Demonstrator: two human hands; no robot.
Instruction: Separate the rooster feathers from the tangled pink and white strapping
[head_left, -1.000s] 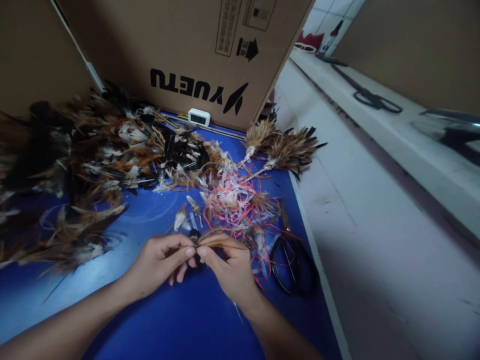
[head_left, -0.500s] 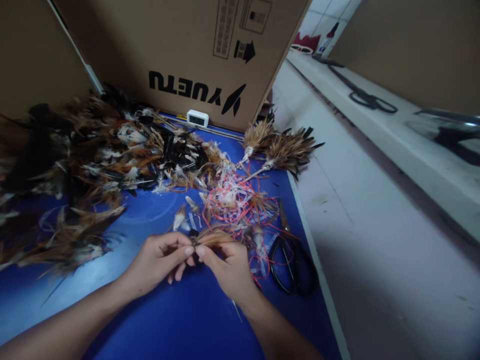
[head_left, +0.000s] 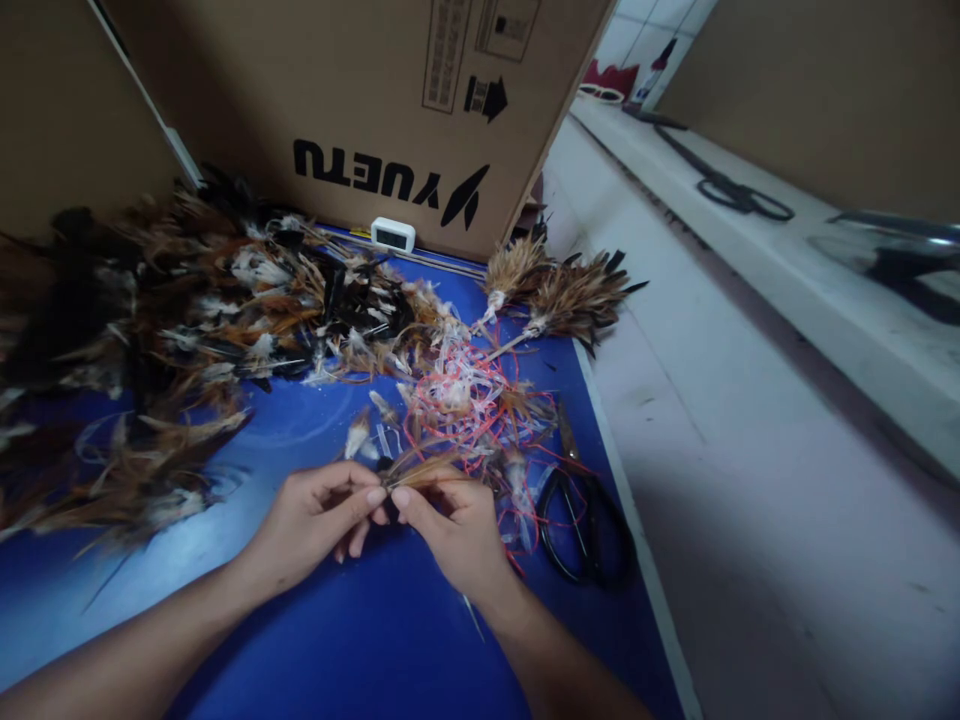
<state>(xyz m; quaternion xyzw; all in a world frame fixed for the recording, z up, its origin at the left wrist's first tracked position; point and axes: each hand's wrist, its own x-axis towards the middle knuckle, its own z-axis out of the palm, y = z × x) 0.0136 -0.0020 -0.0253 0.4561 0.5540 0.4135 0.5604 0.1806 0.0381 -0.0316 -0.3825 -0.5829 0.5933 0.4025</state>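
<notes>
Close together over the blue table [head_left: 322,650], both hands pinch a small bunch of brown feathers [head_left: 429,470]. My left hand [head_left: 319,515] grips its left end between thumb and fingertips. The thumb and fingers of my right hand [head_left: 454,530] are closed on the same feathers, whose tips fan out over that hand. A dark bit beneath the fingers is too hidden to name. Just beyond lie a loose white-and-brown feather [head_left: 358,435] and a tangle of red and clear string [head_left: 457,400]. Black-handled scissors [head_left: 585,525] rest right of my right hand.
A large feather heap [head_left: 225,310] covers the table's back left. Two bound feather bundles on sticks [head_left: 577,295] lie at the back right. A cardboard box [head_left: 360,100] stands behind a small white digital display [head_left: 393,235]. More scissors [head_left: 739,195] lie on the ledge at right.
The feathers between my fingers have spread slightly. Both hands keep almost the same place, and the view has shifted very little.
</notes>
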